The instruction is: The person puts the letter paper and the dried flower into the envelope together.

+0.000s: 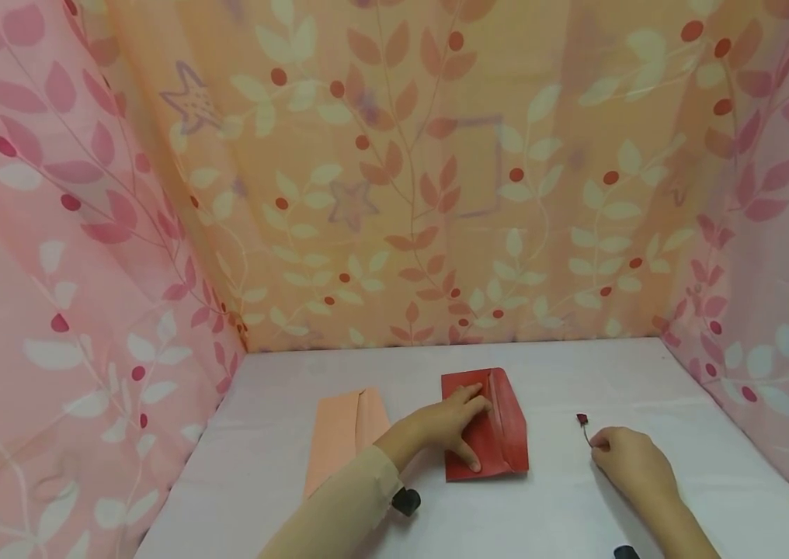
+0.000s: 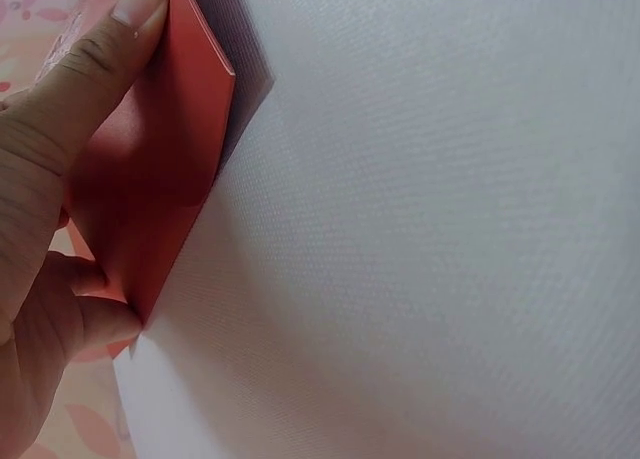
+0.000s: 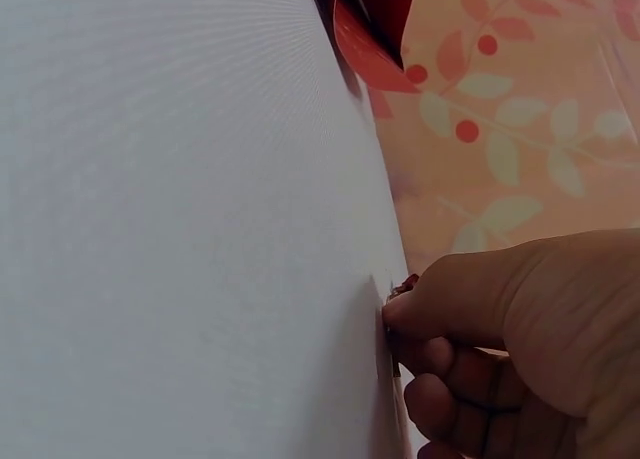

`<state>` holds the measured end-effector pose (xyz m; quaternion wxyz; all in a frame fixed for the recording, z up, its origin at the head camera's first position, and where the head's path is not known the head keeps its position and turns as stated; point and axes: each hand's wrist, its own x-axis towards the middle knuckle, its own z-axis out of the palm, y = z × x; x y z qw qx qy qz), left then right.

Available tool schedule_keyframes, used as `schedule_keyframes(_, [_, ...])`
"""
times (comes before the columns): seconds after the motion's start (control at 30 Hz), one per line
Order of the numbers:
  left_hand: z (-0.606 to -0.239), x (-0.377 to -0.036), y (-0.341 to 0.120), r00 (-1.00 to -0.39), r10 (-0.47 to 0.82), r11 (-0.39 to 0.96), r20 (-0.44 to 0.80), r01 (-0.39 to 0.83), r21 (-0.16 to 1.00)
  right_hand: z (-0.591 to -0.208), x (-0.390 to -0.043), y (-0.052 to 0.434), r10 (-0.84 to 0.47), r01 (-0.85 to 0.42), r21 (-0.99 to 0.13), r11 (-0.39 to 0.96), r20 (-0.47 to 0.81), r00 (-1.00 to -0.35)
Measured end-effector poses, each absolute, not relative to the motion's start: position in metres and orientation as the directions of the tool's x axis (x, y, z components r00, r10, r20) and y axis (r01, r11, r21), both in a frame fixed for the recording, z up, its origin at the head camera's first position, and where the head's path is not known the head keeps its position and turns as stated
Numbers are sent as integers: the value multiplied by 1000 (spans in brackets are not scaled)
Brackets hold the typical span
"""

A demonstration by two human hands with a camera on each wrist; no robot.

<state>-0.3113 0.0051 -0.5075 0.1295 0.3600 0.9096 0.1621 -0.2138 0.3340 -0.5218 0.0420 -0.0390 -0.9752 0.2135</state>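
Note:
My left hand [image 1: 450, 425] rests across a red envelope [image 1: 467, 458], gripping it with thumb and fingers spread apart. In the left wrist view the thumb [image 2: 90, 79] lies on the red paper, with other fingertips at its lower corner. The envelope's flap [image 1: 510, 423] is folded out to the right. To its right, my right hand [image 1: 635, 466] pinches the thin stem of a small dark red rose [image 1: 582, 418] between thumb and index finger, close to the table. In the right wrist view the fingers hide most of the rose [image 3: 405, 284].
A peach envelope [image 1: 335, 427] lies left of the red one, partly covered by the left sleeve [image 1: 349, 501]. The white tabletop [image 1: 562, 520] meets patterned curtains [image 1: 401, 194] at the back and both sides. Dark wrist cameras [image 1: 406, 501] sit by the hands.

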Motion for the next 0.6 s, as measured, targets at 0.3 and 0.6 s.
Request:
schedule_keyframes(0.3, [-510,-311,6,-709,695,690,-122,609,391,-525,-216,336,113,77,-500,862,41,-993])
schedule_keyframes(0.6, [-507,-311,5,-712,691,693,-123,605,391,-518,-221,331,153,120,-627,770,-1,-988])
